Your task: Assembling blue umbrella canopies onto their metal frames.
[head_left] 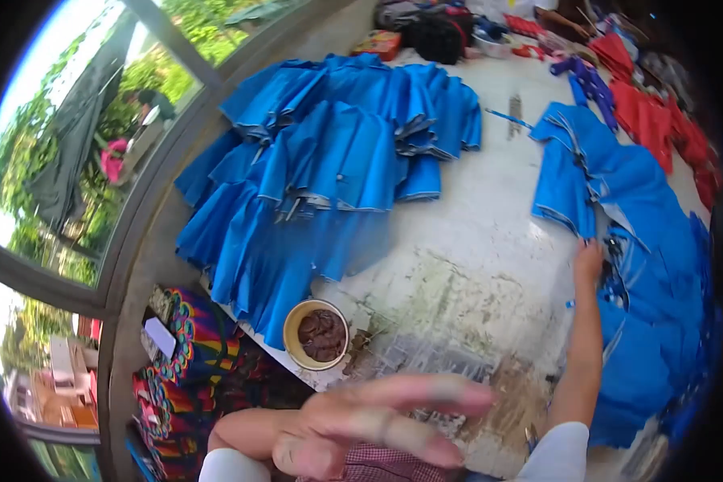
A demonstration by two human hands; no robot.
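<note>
My left hand [369, 422] is raised close in front of me, its fingers stretched out and apart, with pale wraps on some of them. Nothing is in it. Farther off to the right, my right hand [589, 263] grips the near edge of a blue cloth piece [562, 181], its fingertips partly hidden. That piece lies against a large heap of blue cloth [659, 297] along the table's right side. At left, many blue gathered cloth pieces [337, 153] lie overlapping, with small metal-looking bits among them.
The pale table [458, 217] is stained near me. A beige tub [290, 333] of brown lumps stands at its near left edge. Patterned cloth [189, 353] with a light phone-like slab [160, 337] lies beside a window. Red cloth [643, 116] and a dark bundle [438, 36] sit far back.
</note>
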